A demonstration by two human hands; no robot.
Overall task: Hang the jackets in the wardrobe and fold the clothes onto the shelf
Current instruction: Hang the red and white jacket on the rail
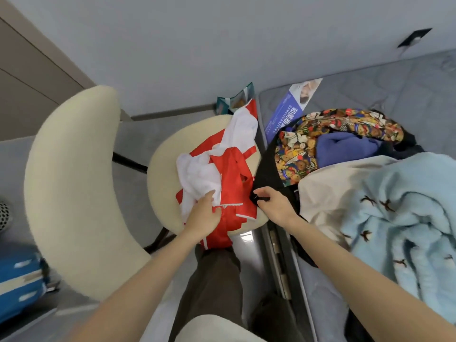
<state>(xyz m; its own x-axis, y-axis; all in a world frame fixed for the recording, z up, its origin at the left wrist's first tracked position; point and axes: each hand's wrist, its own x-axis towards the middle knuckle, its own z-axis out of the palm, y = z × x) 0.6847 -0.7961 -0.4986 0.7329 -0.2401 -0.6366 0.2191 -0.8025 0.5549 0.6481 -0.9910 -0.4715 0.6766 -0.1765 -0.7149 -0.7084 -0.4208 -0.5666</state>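
A red and white jacket (pixel 222 166) lies crumpled on the seat of a cream chair (pixel 160 174). My left hand (pixel 204 211) holds its white fabric near the zip edge at the front of the seat. My right hand (pixel 271 203) pinches the edge of a black garment (pixel 267 169) that drapes from the bed toward the chair. On the bed lie a bear-print garment (pixel 345 124), a blue piece (pixel 345 146), a beige piece (pixel 328 193) and a light blue fleece with small bird marks (pixel 399 213).
The chair's curved cream backrest (pixel 74 193) stands at the left. A grey mattress (pixel 407 90) with a blue label fills the right. A teal paper bag (pixel 237 99) sits by the wall. A blue and white object (pixel 19 280) lies at the lower left. My dark-trousered legs stand between chair and bed.
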